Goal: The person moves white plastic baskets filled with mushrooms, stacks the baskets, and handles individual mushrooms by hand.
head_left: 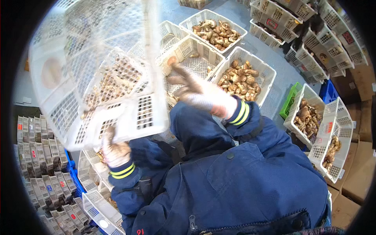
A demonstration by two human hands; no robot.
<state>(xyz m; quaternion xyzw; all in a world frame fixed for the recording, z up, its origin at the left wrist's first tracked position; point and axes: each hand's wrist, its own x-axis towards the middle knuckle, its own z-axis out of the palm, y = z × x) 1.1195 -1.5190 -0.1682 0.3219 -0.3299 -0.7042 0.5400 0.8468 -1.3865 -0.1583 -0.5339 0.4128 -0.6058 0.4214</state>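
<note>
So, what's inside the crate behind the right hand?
A few mushrooms show in the crate. The blurred right hand covers part of its inside, so what lies there is hidden.

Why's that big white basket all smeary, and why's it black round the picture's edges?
In the head view, the raised white crate and right hand look smeared, probably motion blur; the head view's black rim likely comes from its fisheye lens; in the head view too, brown mushrooms beyond look clearer.
</note>
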